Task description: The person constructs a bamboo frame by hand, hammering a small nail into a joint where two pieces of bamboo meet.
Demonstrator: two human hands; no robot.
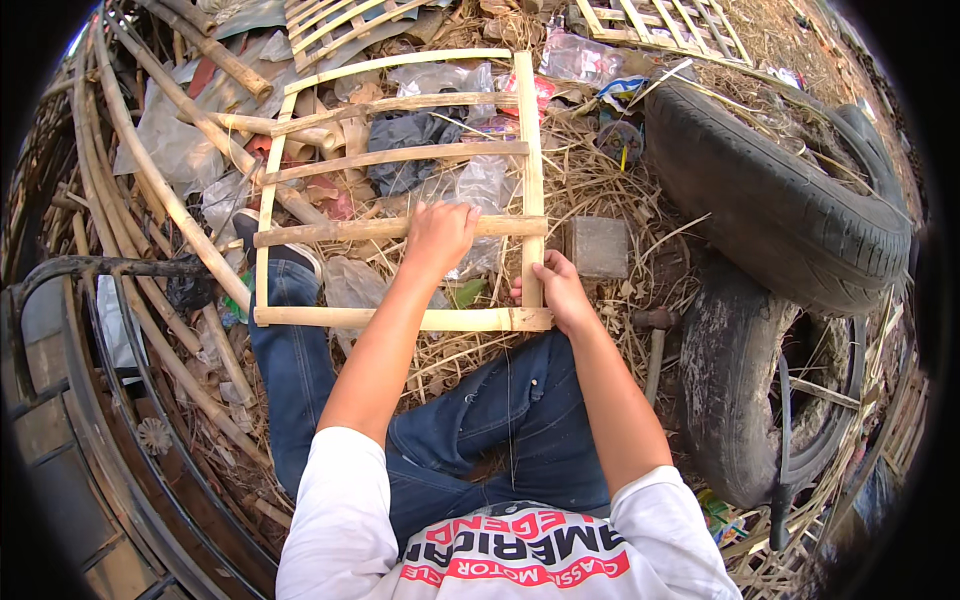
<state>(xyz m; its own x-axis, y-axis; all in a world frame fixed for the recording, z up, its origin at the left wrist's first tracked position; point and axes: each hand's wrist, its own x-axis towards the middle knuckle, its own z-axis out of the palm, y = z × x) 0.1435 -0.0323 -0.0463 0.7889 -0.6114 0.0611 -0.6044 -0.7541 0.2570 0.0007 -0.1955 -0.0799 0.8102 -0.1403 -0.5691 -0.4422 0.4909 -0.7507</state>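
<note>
I see the left hand [440, 238] curled closed over the bamboo frame [345, 229], on the 2nd of 5 crossbars [400, 156] counting outward; the right hand [564, 292], at the near right corner, pinches the side rail [533, 190]. Most of the frame lies beyond both, crossbars running left-right. Bamboo poles [152, 180] crowd its left; straw [655, 222] leaves room before the tyres [770, 200].

upper centre: slatted frame [400, 156], left hand [440, 238] on its crossbar [340, 231], right hand [562, 290] at its right rail [531, 180] | just right of it: block [600, 247] | right: upper tyre [770, 200], lower tyre [735, 400] below | hammer [655, 320] left of lower tyre | left: poles [168, 203] | upper right: second frame [668, 22]
</note>
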